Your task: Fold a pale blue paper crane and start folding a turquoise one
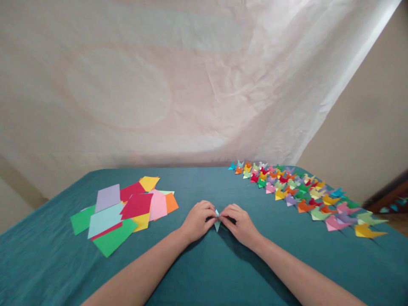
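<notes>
Both my hands meet at the middle of the teal table (207, 272). My left hand (198, 220) and my right hand (239, 222) each pinch one side of a small, pale blue folded paper piece (217, 221), whose pointed tip hangs down between them just above the cloth. The fingers of both hands are closed on it. Most of the paper piece is hidden by my fingertips.
A loose pile of flat coloured paper squares (123, 212) lies to the left. Several rows of small folded paper birds (302, 193) in many colours run along the right side toward the table's edge. A creased white sheet (178, 80) hangs behind the table.
</notes>
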`<move>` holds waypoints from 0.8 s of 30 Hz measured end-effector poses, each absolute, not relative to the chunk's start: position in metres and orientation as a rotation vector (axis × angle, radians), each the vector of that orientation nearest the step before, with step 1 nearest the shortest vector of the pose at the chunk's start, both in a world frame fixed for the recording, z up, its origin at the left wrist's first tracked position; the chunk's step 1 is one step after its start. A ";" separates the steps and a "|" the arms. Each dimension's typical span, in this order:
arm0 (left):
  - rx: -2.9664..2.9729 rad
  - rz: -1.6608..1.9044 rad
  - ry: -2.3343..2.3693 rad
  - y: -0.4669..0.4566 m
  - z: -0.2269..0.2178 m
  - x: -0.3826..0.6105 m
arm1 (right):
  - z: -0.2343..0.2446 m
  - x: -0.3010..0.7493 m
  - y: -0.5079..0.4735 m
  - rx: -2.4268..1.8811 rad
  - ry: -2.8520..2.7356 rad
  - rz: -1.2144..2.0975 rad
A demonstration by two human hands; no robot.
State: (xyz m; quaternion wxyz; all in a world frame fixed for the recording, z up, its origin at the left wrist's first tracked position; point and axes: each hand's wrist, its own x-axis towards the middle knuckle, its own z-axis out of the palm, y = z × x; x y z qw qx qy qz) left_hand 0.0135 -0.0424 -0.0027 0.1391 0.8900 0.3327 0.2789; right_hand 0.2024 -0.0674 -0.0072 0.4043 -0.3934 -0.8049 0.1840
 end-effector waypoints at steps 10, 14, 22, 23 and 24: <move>2.485 0.817 0.990 -0.041 -0.004 0.013 | -0.006 0.202 -0.067 -0.997 -1.996 0.513; 2.451 0.823 1.009 -0.040 -0.004 0.013 | -0.006 0.203 -0.067 -1.000 -1.984 0.522; 2.379 0.840 1.020 -0.039 -0.003 0.014 | -0.008 0.203 -0.065 -1.023 -1.949 0.536; 2.370 0.842 1.020 -0.039 -0.003 0.014 | -0.008 0.203 -0.065 -1.025 -1.943 0.533; 2.361 0.846 1.020 -0.039 -0.003 0.014 | -0.009 0.203 -0.065 -1.028 -1.938 0.529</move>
